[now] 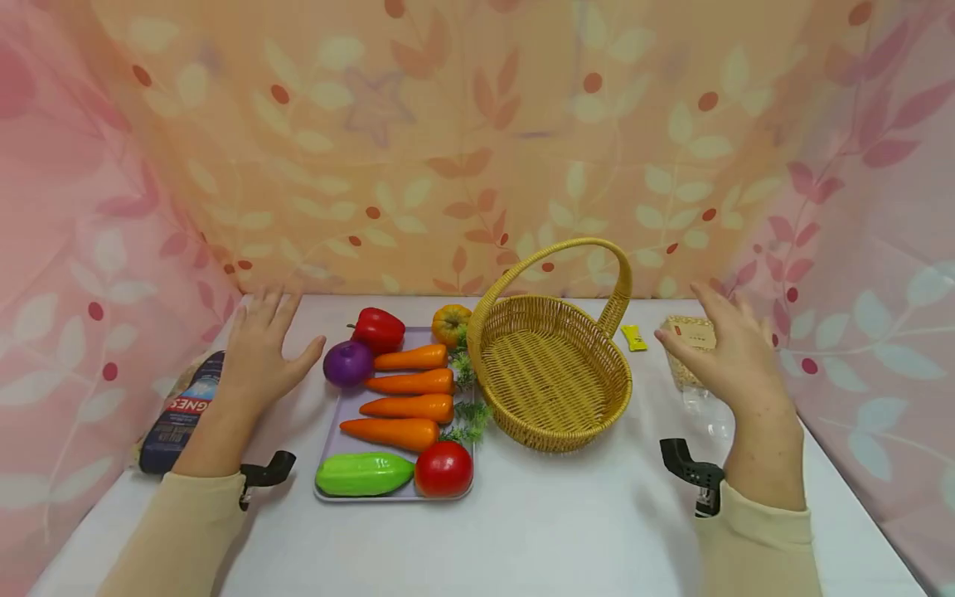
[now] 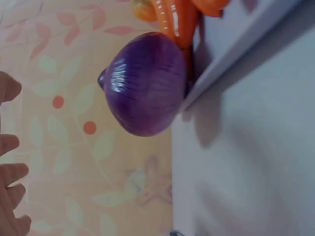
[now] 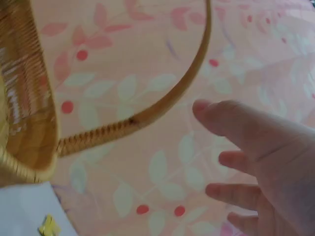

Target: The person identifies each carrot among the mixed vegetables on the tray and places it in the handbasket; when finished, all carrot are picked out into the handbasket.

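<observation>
My left hand (image 1: 259, 356) hovers with spread fingers to the left of a lilac tray (image 1: 395, 499), holding nothing. Nearest to it is a purple onion (image 1: 348, 364), large in the left wrist view (image 2: 146, 84). Beside the onion on the tray lie a red bell pepper (image 1: 379, 330), several carrots (image 1: 410, 383), a green cucumber-like vegetable (image 1: 364, 474), a tomato (image 1: 443, 469) and a small pumpkin (image 1: 451, 324). Right of the tray stands a wicker basket (image 1: 552, 439) with an arched handle. My right hand (image 1: 734, 356), fingers apart, is raised at the right and holds nothing.
A dark blue packet (image 1: 182, 414) lies behind my left forearm. A small yellow wrapped item (image 1: 634, 337) lies right of the basket. Beyond my right hand are a bag of grains (image 1: 690, 332) and a clear plastic object (image 1: 709, 410), partly covered. Patterned cloth (image 1: 477, 166) encloses the table.
</observation>
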